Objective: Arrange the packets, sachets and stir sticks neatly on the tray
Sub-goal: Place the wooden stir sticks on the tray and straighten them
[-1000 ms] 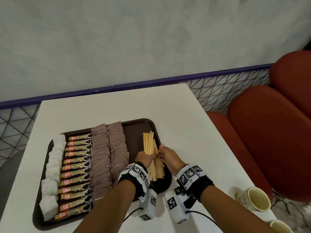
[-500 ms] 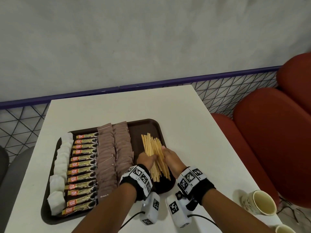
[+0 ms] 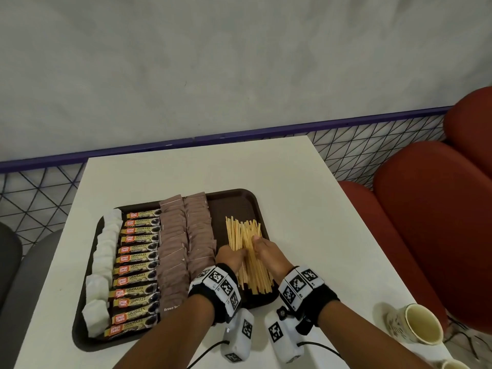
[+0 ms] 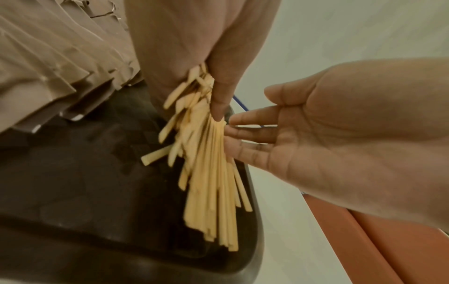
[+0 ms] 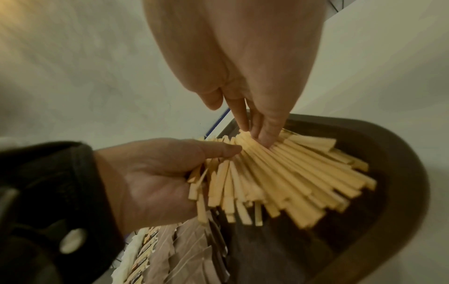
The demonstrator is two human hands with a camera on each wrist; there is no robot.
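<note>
A dark brown tray (image 3: 231, 206) holds a column of white sachets (image 3: 102, 262), a row of coffee granule sticks (image 3: 137, 265) and two columns of brown sugar packets (image 3: 186, 243). Wooden stir sticks (image 3: 241, 235) lie fanned on its right part. My left hand (image 3: 234, 255) grips the bundle from the left, thumb over the sticks (image 4: 209, 182), which run across its palm (image 5: 213, 153). My right hand (image 3: 262, 246) presses straight fingers (image 5: 257, 134) on the sticks (image 5: 291, 173) from the right. The left hand's fingers are hidden under the bundle.
The tray sits on a white table (image 3: 306, 209) against a purple-topped mesh rail (image 3: 239, 134). Two cream cups (image 3: 418, 323) stand at the table's near right corner. Red seats (image 3: 431, 222) are to the right, a grey chair (image 3: 16, 288) to the left.
Both hands have stayed on the stir sticks. The bundle has spread into a wider fan, and its far ends have swung a little leftward.
</note>
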